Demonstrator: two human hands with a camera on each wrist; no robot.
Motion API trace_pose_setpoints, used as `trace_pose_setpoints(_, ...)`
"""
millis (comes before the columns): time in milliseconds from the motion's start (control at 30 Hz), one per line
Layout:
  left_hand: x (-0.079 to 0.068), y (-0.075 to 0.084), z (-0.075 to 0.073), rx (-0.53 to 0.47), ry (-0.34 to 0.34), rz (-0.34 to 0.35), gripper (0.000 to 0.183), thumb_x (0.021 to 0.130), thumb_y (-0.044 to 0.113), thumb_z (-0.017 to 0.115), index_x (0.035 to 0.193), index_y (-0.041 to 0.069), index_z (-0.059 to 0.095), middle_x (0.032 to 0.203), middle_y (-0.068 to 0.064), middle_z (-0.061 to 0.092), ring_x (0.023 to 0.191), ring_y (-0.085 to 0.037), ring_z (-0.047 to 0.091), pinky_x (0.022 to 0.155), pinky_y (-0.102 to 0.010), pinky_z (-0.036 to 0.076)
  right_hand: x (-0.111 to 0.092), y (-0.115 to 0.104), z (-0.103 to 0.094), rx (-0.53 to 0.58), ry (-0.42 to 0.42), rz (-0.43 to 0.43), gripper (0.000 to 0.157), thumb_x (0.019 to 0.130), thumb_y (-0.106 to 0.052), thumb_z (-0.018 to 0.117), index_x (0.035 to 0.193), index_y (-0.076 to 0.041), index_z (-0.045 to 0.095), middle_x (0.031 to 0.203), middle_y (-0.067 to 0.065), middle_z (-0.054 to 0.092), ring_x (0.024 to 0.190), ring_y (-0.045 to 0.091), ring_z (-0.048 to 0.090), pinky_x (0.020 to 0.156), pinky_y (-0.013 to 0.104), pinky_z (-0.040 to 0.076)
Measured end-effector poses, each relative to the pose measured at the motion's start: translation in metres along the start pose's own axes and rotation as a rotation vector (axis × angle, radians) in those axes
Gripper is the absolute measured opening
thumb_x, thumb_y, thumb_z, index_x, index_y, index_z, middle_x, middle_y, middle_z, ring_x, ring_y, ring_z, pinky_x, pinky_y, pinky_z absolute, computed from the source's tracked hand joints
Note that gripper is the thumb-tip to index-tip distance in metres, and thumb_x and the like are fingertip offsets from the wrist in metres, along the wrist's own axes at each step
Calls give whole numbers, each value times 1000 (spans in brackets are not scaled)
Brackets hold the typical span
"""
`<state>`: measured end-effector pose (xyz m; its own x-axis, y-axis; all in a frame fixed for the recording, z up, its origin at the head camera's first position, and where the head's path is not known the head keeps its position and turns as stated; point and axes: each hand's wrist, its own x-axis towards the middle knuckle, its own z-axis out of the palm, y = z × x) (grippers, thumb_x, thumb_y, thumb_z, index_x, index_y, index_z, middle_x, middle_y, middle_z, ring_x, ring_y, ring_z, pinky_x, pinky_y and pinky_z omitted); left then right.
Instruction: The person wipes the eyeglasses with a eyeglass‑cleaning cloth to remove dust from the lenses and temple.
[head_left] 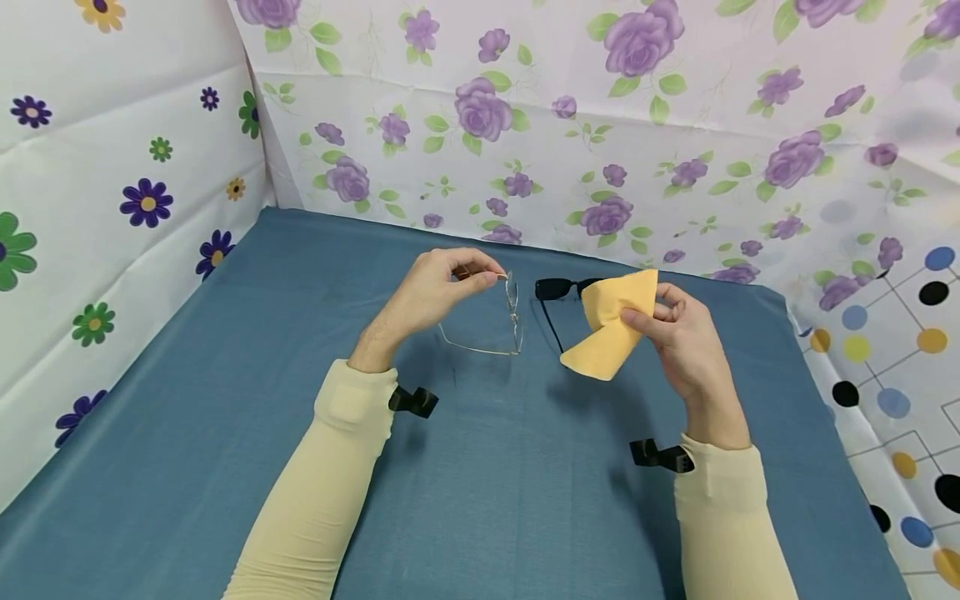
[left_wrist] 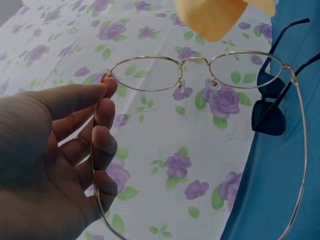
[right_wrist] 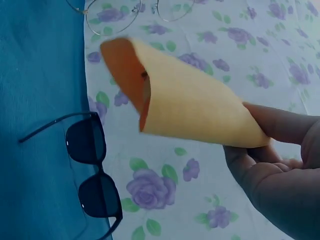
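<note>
Thin gold-rimmed eyeglasses (left_wrist: 196,58) with clear lenses are held up by my left hand (head_left: 442,287), whose thumb and fingers pinch the frame at one hinge. Their temples are unfolded, the far one (head_left: 480,351) reaching back over the cloth. My right hand (head_left: 686,337) pinches a yellow cleaning cloth (head_left: 611,325) between thumb and fingers. In the right wrist view the cloth (right_wrist: 192,100) is folded over and hangs toward the eyeglasses, apart from them. Black sunglasses (head_left: 553,289) lie behind the cloth with temples open, partly hidden by it in the head view.
A blue cloth (head_left: 480,467) covers the table. Behind it rises a sheet with purple flowers (head_left: 483,108); a flowered sheet (head_left: 142,204) stands at left and a dotted one (head_left: 892,404) at right. Each wrist wears a black camera mount (head_left: 414,402).
</note>
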<state>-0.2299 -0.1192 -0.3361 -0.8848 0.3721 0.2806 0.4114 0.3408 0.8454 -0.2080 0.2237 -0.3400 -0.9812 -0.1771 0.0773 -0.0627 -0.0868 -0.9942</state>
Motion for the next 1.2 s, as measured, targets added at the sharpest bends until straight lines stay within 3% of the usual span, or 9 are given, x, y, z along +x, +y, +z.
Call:
trace_pose_setpoints(67,0,2,1,-1,-7,-5,20,106,27,65,119,18,77,107,1,72,91,-20,62,82,-39,49,0,2,3,17,21,-47,17,98,4,69,114,1,65,96,4,79,92,15,74,88,23,56)
trace_pose_setpoints(167,0,3,2,-1,-17,-14,20,105,28,67,119,17,77,107,0,72,93,-23,63,84,-39,49,1,4,10,16,74,-105,14,97,1,71,111,-2,74,99,3,78,92,15,73,81,24,57)
trace_pose_setpoints(400,2,8,10,25,-21,-7,18,103,29,70,114,18,78,103,-1,72,91,-19,61,83,-39,50,-1,7,32,-91,215,-143,22,96,-11,77,113,2,78,83,0,76,82,16,70,70,25,56)
trace_pose_setpoints(567,2,12,18,40,-22,2,18,103,29,69,112,17,78,102,1,71,89,-18,61,82,-39,50,-5,8,46,-181,267,-172,30,95,-19,80,116,2,78,87,-2,78,79,17,71,65,26,57)
trace_pose_setpoints(833,3,16,26,33,-29,19,18,104,29,67,111,16,77,102,-1,70,89,-21,62,80,-39,49,-7,13,61,-266,263,-270,29,96,-19,79,118,-1,79,97,-1,79,79,17,74,64,26,58)
trace_pose_setpoints(967,3,17,29,25,-41,28,18,104,29,67,111,16,76,100,0,70,88,-20,62,78,-39,49,-8,15,66,-301,263,-322,25,96,-16,78,118,-4,79,103,9,79,79,16,74,64,26,57)
trace_pose_setpoints(1200,5,18,35,-4,-63,35,18,105,28,66,112,14,75,100,0,70,91,-17,61,80,-39,50,-10,20,77,-368,170,-442,19,97,-5,74,114,1,79,112,15,75,93,17,70,74,23,56)
